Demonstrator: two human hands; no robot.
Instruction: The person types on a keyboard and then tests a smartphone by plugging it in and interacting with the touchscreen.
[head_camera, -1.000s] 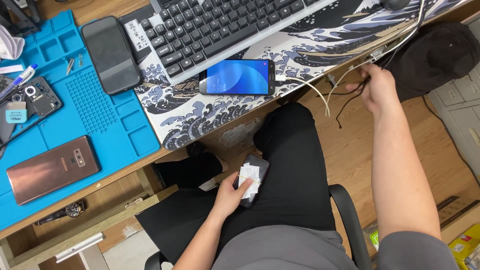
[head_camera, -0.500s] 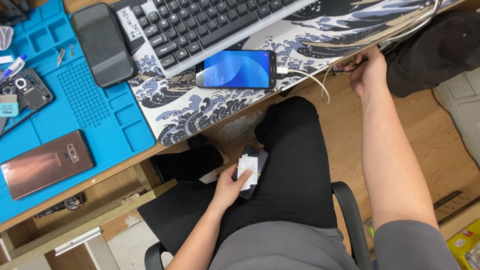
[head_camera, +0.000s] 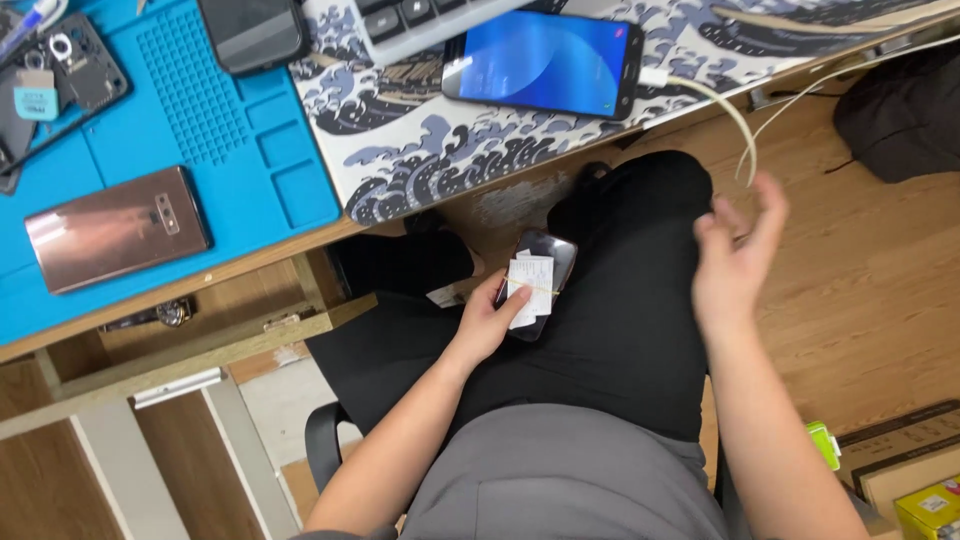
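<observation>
Wave-print desk mat (head_camera: 420, 150), blue work mat (head_camera: 230, 170), wooden floor (head_camera: 880, 300)

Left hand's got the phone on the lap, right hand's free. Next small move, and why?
Probably bring the right hand down to the dark phone in the left hand. That phone rests on the thigh with a white paper slip banded to it, held one-handed, while the right hand hangs open and empty, blurred, near the white cable.
</observation>
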